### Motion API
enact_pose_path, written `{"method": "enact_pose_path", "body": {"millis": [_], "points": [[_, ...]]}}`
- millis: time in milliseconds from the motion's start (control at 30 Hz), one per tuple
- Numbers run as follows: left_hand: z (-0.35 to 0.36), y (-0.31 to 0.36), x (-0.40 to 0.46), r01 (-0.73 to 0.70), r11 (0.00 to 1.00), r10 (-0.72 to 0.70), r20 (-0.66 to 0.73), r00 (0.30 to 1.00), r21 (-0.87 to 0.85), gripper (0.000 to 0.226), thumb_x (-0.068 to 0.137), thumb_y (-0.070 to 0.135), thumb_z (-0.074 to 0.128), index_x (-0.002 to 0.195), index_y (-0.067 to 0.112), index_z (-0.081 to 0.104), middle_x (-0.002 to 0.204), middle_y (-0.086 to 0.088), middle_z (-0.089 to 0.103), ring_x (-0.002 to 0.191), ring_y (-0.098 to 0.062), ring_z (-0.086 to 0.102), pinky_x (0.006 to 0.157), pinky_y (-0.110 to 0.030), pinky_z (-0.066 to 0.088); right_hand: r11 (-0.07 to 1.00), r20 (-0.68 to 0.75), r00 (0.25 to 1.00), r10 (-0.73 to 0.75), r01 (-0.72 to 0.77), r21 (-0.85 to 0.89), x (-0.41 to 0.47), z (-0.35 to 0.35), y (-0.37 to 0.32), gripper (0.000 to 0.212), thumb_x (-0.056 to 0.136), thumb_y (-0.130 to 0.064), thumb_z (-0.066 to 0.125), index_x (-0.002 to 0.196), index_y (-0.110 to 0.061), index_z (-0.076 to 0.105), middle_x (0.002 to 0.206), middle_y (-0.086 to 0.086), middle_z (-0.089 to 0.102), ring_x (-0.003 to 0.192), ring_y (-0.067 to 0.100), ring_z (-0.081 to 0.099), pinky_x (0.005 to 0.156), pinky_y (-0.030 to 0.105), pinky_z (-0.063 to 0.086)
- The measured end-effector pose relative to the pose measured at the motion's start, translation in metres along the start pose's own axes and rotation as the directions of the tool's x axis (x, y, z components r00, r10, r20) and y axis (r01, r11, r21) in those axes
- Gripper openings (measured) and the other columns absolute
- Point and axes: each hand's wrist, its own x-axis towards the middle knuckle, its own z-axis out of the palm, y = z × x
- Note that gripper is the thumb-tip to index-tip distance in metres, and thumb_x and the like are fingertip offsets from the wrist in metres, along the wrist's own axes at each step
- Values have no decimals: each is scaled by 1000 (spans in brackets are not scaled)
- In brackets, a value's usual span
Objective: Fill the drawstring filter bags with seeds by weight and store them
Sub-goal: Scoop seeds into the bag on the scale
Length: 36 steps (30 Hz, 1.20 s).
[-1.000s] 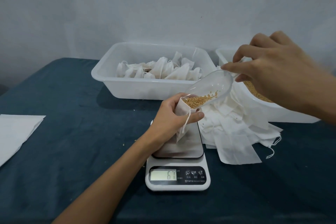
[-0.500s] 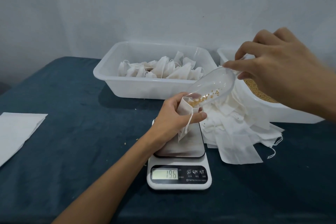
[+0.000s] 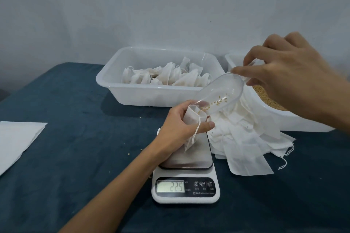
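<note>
My left hand [image 3: 177, 125] grips a white drawstring filter bag [image 3: 190, 122] by its open mouth, standing it on the steel plate of the kitchen scale [image 3: 186, 181]. The display reads 225. My right hand [image 3: 287, 75] holds the handle of a clear plastic scoop [image 3: 219, 96], tilted down with its lip at the bag's mouth. Only a few golden seeds remain in the scoop. A white tub of seeds [image 3: 269, 100] sits at the right, partly behind my right hand.
A white tub [image 3: 117, 85] holding several filled bags stands behind the scale. A heap of flat empty bags [image 3: 246, 142] lies right of the scale. White paper [image 3: 17, 140] lies at the left on the dark blue table [image 3: 75, 138]. A few stray seeds dot the cloth.
The scoop has tipped steeper and nearly emptied into the bag. The scale reading rose from 67 through 196 to 225. My left hand kept hold of the bag.
</note>
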Motion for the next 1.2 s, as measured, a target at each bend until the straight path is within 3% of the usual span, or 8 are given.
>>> {"method": "enact_pose_path", "body": {"millis": [467, 600, 700, 767, 833, 967, 1067, 1200], "points": [[0, 1, -1, -26, 1000, 26, -15, 1000, -12, 53, 79, 2, 87, 125, 18, 68, 95, 5, 76, 100, -13, 73, 96, -31, 58, 999, -31, 999, 39, -40, -19, -1, 4, 1, 29, 83, -6, 77, 111, -15, 76, 101, 9, 68, 89, 35, 49, 76, 46, 32], [0, 2, -1, -16, 1000, 16, -22, 1000, -7, 52, 80, 0, 86, 126, 14, 64, 92, 4, 74, 89, -11, 70, 85, -24, 57, 993, -2, 993, 121, -121, -9, -7, 7, 7, 28, 83, -12, 75, 112, -14, 74, 101, 10, 69, 89, 36, 51, 76, 47, 33], [0, 3, -1, -12, 1000, 13, -25, 1000, 19, 56, 81, 2, 86, 130, 17, 63, 93, 4, 74, 90, -12, 71, 87, -26, 58, 964, 86, 962, 260, -264, 36, -18, 17, 19, 28, 83, -11, 77, 110, -9, 71, 100, 14, 70, 87, 39, 58, 74, 48, 40], [0, 3, -2, -7, 999, 8, -20, 1000, 39, 60, 81, 4, 86, 133, 22, 61, 95, 4, 74, 94, -13, 71, 94, -33, 59, 904, 187, 897, 401, -421, 75, -29, 30, 33, 26, 88, -12, 73, 113, -8, 68, 104, 16, 69, 94, 41, 59, 80, 51, 44], [1, 2, -4, -4, 998, 5, -14, 1000, 61, 61, 82, 5, 86, 134, 24, 60, 96, 3, 75, 95, -15, 71, 100, -39, 58, 802, 293, 786, 545, -591, 92, -44, 48, 50, 25, 95, -17, 65, 119, -9, 65, 110, 15, 67, 102, 40, 57, 86, 50, 44], [1, 1, -3, 10, 996, -8, -17, 1000, 87, 60, 82, 9, 87, 133, 27, 61, 97, 4, 76, 97, -12, 72, 96, -35, 58, 583, 443, 544, 712, -811, 59, -77, 88, 80, 21, 98, -26, 62, 112, -10, 64, 107, 15, 69, 96, 36, 60, 83, 45, 49], [0, 2, -2, 27, 995, -25, -16, 1000, 92, 59, 83, 10, 87, 133, 28, 61, 99, 5, 76, 96, -11, 72, 86, -25, 57, 459, 524, 362, 771, -886, -63, -96, 114, 94, 22, 95, -29, 66, 95, -7, 66, 89, 15, 68, 84, 34, 60, 81, 47, 54], [0, 1, -2, 39, 994, -37, -18, 999, 99, 58, 83, 10, 86, 132, 28, 62, 100, 4, 76, 94, -10, 73, 77, -19, 55, 441, 634, 233, 737, -877, -191, -105, 139, 97, 25, 86, -30, 78, 92, -7, 69, 89, 13, 66, 85, 33, 60, 76, 41, 51]]}}
